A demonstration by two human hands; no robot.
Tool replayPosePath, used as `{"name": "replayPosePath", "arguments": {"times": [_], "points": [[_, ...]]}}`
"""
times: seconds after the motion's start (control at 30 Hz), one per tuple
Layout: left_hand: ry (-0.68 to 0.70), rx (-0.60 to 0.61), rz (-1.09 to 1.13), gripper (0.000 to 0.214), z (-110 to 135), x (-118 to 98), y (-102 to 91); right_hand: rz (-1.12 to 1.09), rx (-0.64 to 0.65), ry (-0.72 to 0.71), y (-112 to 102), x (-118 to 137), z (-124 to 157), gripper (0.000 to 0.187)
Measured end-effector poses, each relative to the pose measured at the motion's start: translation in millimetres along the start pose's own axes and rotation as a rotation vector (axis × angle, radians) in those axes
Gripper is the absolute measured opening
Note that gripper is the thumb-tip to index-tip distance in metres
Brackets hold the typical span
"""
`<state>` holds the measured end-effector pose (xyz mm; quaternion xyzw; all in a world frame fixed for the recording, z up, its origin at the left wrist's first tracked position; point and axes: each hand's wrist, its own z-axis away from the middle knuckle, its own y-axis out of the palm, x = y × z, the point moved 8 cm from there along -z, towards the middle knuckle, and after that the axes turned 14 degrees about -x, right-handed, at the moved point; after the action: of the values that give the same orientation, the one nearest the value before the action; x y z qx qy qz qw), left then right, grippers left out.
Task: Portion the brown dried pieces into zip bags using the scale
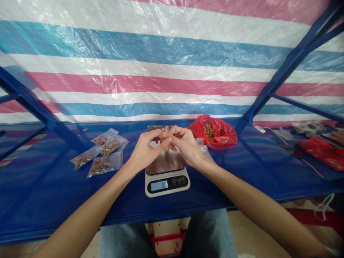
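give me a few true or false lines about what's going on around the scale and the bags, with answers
1. The left hand and right hand meet at the fingertips above the kitchen scale. True.
2. The scale's display reads 50.0. False: it reads 0.0.
3. The red plastic bag holds brown pieces. True.
4. The red plastic bag lies to the left of the scale. False: it lies behind the scale and to its right.
5. Four small clear bags of brown pieces lie to the left of the scale. True.
6. Both hands wear gloves. False: they are bare.
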<state>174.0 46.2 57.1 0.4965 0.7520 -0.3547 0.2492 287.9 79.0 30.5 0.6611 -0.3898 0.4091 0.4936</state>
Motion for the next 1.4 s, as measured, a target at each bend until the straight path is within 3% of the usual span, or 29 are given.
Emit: {"name": "replayPosePath", "arguments": {"times": [0.17, 0.33, 0.47, 0.63, 0.87, 1.07, 1.3, 1.4], "points": [[-0.097, 0.109, 0.106, 0.030, 1, 12, 6.1, 0.040, 0.044, 0.000, 1, -1, 1, 0.050], [-0.104, 0.194, 0.110, 0.029, 4, 16, 6.2, 0.093, 0.098, 0.069, -2, -8, -1, 0.052], [-0.099, 0.251, 0.164, 0.025, 5, 14, 7.7, 0.103, 0.123, 0.029, -5, -4, -2, 0.050], [-0.076, 0.244, 0.156, 0.027, 3, 11, 5.8, 0.199, 0.140, -0.067, -4, 6, -2, 0.045], [-0.058, 0.225, 0.119, 0.045, 1, 11, 0.1, 0.343, 0.171, -0.185, 7, 20, 5, 0.037], [-0.110, 0.176, 0.097, 0.038, 0, 19, -0.7, 0.572, 0.154, -0.368, 6, 20, 8, 0.007], [-0.013, 0.179, -0.002, 0.037, -1, 12, 0.6, 0.493, 0.207, -0.353, 3, 25, 4, 0.020], [0.031, 0.162, -0.076, 0.038, -1, 12, -1.1, 0.567, 0.193, -0.397, 3, 26, 6, 0.019]]}}
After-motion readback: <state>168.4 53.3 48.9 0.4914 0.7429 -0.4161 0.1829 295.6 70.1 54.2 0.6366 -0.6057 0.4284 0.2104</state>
